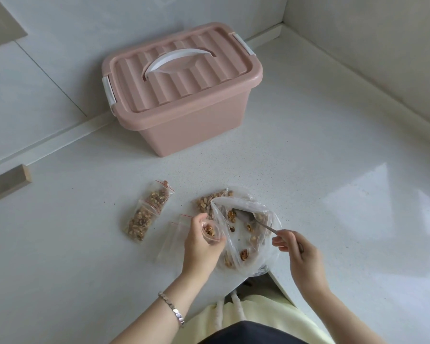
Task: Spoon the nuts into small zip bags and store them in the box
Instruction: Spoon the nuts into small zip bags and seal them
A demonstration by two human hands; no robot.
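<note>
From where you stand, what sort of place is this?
Probably a home kitchen corner: a speckled white countertop meets tiled walls, with a pink lidded storage box and small bags of walnuts laid out on it.

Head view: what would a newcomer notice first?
The pink storage box, lid on and with a white handle, dominates the back of the white counter. Near the front edge, the left hand holds a small zip bag open, while the right hand holds a spoon inside a large clear bag of walnut pieces. Filled zip bags lie to the left of the hands.
</note>
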